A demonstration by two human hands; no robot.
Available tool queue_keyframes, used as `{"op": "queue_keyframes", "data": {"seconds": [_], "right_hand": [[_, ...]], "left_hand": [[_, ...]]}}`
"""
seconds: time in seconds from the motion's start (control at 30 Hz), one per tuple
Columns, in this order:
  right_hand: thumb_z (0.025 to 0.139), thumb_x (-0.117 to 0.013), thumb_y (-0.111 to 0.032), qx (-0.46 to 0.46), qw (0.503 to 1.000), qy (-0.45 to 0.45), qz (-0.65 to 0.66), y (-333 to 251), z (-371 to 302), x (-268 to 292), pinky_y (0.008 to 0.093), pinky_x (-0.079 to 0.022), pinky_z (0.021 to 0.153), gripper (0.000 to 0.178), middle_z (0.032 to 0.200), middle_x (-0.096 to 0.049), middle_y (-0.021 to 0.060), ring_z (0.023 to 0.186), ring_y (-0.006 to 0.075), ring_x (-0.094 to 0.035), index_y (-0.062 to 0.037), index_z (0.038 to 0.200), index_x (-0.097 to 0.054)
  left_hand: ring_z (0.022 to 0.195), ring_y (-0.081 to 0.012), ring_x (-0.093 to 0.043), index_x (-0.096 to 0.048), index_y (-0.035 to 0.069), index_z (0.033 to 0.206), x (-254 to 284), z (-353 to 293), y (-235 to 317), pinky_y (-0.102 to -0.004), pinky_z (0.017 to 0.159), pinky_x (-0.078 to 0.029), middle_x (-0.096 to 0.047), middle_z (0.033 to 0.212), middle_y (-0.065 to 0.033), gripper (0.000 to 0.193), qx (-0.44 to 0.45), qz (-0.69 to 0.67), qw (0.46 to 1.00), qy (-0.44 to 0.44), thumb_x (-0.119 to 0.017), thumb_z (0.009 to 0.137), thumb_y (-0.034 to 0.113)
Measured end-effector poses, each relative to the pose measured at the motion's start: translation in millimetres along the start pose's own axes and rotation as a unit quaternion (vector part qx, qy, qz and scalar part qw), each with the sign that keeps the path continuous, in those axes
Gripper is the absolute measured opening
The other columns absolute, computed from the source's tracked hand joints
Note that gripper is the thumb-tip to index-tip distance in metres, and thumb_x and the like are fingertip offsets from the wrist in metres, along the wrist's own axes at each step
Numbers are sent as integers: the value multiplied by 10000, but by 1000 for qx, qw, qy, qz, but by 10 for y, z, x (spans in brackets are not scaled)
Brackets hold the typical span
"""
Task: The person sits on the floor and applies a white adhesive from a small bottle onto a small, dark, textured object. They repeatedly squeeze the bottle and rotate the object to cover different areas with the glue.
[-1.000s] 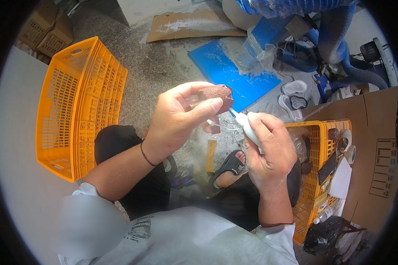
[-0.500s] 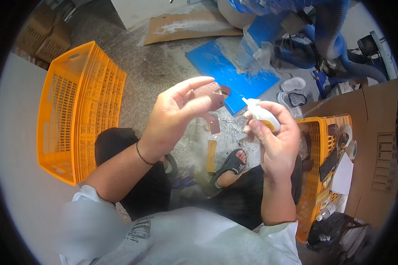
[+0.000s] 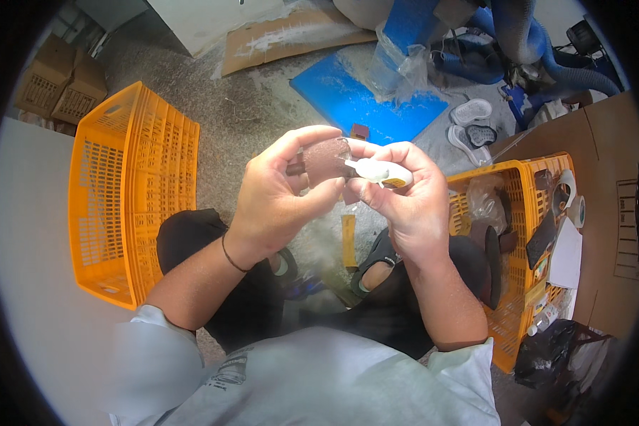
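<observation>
My left hand (image 3: pixel 266 186) is closed round a brown, rough-surfaced roll (image 3: pixel 325 160) that looks like sandpaper, held between thumb and fingers. A dark stub sticks out of its left side. My right hand (image 3: pixel 412 202) grips a small white squeeze bottle (image 3: pixel 382 172) with a narrow nozzle and a yellow patch. The bottle lies nearly level, its nozzle pointing left at the right edge of the roll. Whether the tip touches the roll, I cannot tell. My right fingers behind the bottle are partly hidden.
Stacked orange crates (image 3: pixel 131 192) stand at the left. Another orange crate (image 3: pixel 508 330) at my right holds tape, a bottle and scraps. Ahead lie a blue board (image 3: pixel 376 106), a cardboard sheet (image 3: pixel 298 39) and white shoe soles (image 3: pixel 468 131). A yellow strip (image 3: pixel 348 241) lies below my hands.
My right hand has moved left with the squeeze bottle, bringing its nozzle to the roll. The bottle has tipped from slanted to nearly level. My left hand still holds the roll.
</observation>
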State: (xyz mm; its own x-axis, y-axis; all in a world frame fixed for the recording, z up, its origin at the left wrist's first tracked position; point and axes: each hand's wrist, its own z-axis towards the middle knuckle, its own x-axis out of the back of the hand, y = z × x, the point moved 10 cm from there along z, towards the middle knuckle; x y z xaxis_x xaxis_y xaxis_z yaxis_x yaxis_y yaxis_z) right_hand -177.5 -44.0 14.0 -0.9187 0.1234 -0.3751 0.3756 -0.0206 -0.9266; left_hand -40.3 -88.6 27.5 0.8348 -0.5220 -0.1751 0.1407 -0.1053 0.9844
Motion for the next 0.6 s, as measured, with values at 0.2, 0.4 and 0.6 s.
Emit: {"op": "queue_keyframes", "data": {"seconds": [0.2, 0.4, 0.6], "right_hand": [[864, -806, -60, 15, 1000, 5, -15, -11, -31, -21, 332, -582, 912, 312, 1299, -637, 244, 1046, 199, -683, 29, 1066, -584], [864, -794, -46, 15, 999, 12, -26, -26, -56, -58, 340, -563, 951, 290, 1290, -646, 232, 1108, 202, -661, 27, 1067, -599], [855, -774, -16, 30, 998, 23, -53, -56, -61, -66, 354, -545, 971, 261, 1270, -657, 239, 1133, 216, -653, 24, 1046, -601]], "left_hand": [[1077, -131, -666, -525, -60, 1365, -18, -17, 58, -257, 940, -564, -651, 1223, -122, 513, -52, 16, 998, 11, -692, 881, -65], [1042, -118, -674, -552, -48, 1334, 20, -34, 60, -245, 907, -577, -660, 1197, -112, 487, -61, 74, 995, 34, -704, 871, -57], [1040, -112, -671, -556, -41, 1330, 32, -35, 78, -244, 901, -577, -660, 1189, -102, 490, -70, 86, 993, 39, -703, 863, -54]]}}
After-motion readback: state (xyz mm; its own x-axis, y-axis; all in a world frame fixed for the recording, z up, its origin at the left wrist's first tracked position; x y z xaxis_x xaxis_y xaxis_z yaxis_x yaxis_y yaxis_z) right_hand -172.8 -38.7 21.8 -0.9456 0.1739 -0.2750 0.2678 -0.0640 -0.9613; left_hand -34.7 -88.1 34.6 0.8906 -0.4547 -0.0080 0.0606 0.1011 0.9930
